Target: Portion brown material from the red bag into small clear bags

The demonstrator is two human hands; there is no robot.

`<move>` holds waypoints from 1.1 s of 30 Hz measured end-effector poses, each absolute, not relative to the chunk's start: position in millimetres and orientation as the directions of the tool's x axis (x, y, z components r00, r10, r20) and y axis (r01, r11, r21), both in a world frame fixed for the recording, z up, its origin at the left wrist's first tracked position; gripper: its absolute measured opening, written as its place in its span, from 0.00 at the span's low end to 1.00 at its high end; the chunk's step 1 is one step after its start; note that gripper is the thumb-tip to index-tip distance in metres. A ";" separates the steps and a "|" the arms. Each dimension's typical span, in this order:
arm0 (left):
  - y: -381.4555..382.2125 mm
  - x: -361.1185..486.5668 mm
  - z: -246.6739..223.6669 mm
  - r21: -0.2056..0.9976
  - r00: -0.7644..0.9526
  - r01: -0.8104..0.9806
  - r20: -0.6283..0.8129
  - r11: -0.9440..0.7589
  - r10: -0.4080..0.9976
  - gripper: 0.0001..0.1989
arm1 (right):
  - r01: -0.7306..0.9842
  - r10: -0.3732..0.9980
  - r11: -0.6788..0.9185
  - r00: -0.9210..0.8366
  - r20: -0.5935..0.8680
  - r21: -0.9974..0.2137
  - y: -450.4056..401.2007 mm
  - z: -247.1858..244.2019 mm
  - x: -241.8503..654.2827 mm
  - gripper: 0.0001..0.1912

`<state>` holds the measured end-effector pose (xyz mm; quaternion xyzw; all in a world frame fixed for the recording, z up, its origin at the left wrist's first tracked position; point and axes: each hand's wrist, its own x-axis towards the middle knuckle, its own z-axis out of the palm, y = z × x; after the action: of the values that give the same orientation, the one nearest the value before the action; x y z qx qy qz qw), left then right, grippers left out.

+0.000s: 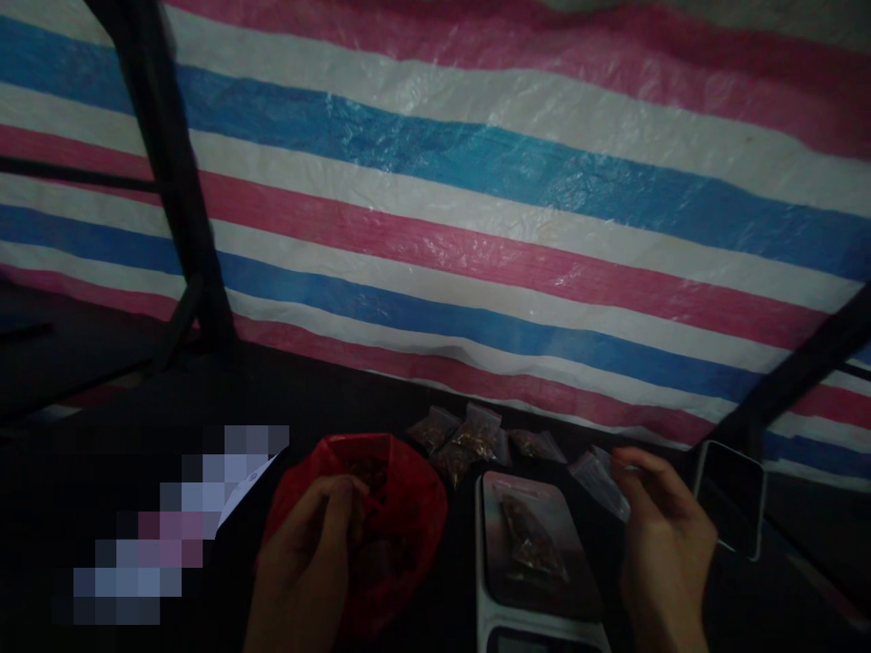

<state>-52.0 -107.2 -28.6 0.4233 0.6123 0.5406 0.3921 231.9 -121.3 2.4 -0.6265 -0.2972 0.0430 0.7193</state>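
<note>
One filled zip-lock bag [534,537] lies within the edges of a digital scale [572,594], between left hand [309,553], fingers pinched above red plastic bag [427,526], and right hand [663,540], grip indiscernible.

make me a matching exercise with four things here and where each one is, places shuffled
Things
1. red bag
2. filled clear packet
3. phone
4. striped sheet

Places
A. on the scale
B. spread across the background
C. just to the right of the right hand
D. at the left hand

Right pairs: 1-D, 2-A, 3-C, 4-B
</note>
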 end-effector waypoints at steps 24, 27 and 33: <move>-115.5 -71.3 -28.2 0.973 -0.460 0.231 0.113 -0.004 0.881 0.20 | 0.732 0.843 -0.069 0.406 0.353 -0.677 -125.7 11.7 228.9 0.18; -115.4 -69.0 -30.6 0.974 -0.449 0.228 0.111 -0.006 0.887 0.20 | 0.727 0.917 -0.137 0.351 0.192 -0.673 -130.9 2.8 228.0 0.20; -122.8 -62.2 -32.6 0.977 -0.402 0.212 0.091 -0.004 0.911 0.21 | 0.705 0.947 -0.192 0.317 0.061 -0.682 -136.2 -7.5 220.9 0.22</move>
<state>-62.2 -122.8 -32.6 0.4457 0.6303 0.5509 0.3171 220.9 -136.2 -7.5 -0.7478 -0.5522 0.1916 0.3148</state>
